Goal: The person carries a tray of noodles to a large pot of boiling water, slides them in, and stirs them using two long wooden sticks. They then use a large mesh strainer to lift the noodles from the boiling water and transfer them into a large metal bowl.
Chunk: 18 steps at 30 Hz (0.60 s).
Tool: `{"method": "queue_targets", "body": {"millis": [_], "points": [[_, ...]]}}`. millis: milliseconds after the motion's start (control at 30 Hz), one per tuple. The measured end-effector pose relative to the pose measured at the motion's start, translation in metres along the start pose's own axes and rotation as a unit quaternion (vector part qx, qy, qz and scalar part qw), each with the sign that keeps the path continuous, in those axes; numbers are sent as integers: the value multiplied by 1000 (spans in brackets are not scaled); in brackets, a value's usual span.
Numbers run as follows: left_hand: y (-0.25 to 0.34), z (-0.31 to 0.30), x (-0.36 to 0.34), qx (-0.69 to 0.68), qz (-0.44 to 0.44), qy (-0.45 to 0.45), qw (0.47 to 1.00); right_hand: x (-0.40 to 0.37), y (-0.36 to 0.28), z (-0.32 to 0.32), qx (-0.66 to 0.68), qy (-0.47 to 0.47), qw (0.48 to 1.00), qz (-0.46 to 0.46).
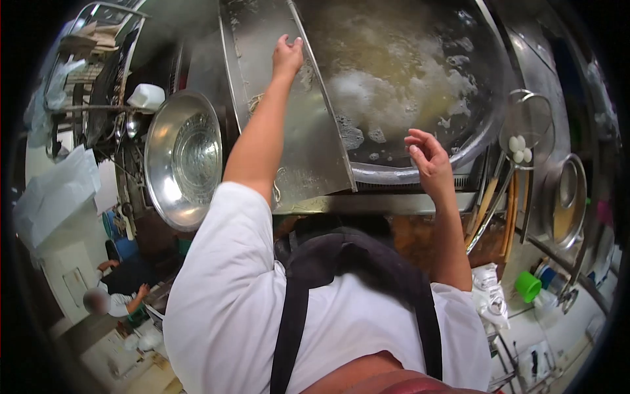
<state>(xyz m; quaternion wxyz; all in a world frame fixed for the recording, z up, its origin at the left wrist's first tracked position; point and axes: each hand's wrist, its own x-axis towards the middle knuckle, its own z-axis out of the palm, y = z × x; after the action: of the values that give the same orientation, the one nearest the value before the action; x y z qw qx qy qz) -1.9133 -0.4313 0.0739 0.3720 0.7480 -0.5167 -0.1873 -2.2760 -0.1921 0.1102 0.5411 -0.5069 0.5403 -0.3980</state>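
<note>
My left hand [287, 58] is over a long metal tray [305, 157], close to its raised right edge. Its fingers are loosely curled, with a gap between thumb and forefinger, and nothing shows in it. Pale noodle-like strands [254, 102] lie on the tray. To the right, a large round pot [400, 176] holds cloudy, foaming liquid [387, 85] with steam above it. My right hand [430, 159] hovers at the pot's near rim, its fingers bent and apart, holding nothing I can see.
A wide steel bowl [157, 177] stands left of the tray. Right of the pot, a wire strainer [541, 131] holds several white eggs [520, 150]; long handles [485, 200] lean below it. A green cup [527, 286] is lower right. Another person [121, 302] is at far left.
</note>
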Motion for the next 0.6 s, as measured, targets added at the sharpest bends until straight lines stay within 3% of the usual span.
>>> {"method": "queue_targets", "body": {"millis": [67, 133, 200, 300, 333, 367, 400, 467, 600], "points": [[0, -29, -46, -10, 55, 67, 996, -3, 0, 11, -44, -7, 999, 0], [-41, -65, -86, 103, 157, 202, 961, 13, -6, 29, -66, -45, 997, -21], [-76, -112, -129, 243, 80, 228, 939, 37, -11, 55, -122, -66, 985, -101], [-149, -141, -162, 258, -91, 80, 959, 95, -8, 101, -188, -63, 962, -186], [-144, -151, -173, 176, -133, 8, 975, 114, -14, 118, -234, -60, 955, -172], [-132, -152, -183, 151, -168, -5, 974, 136, -21, 135, -280, -57, 945, -161], [-162, -141, -180, 114, -150, 3, 982, 168, -5, 152, -329, -28, 924, -193], [-131, -146, -193, 106, -108, 32, 988, 196, -15, 183, -401, -36, 906, -129], [-159, -135, -200, 60, -43, 89, 993, 230, -5, 220, -422, -35, 903, -72]]}}
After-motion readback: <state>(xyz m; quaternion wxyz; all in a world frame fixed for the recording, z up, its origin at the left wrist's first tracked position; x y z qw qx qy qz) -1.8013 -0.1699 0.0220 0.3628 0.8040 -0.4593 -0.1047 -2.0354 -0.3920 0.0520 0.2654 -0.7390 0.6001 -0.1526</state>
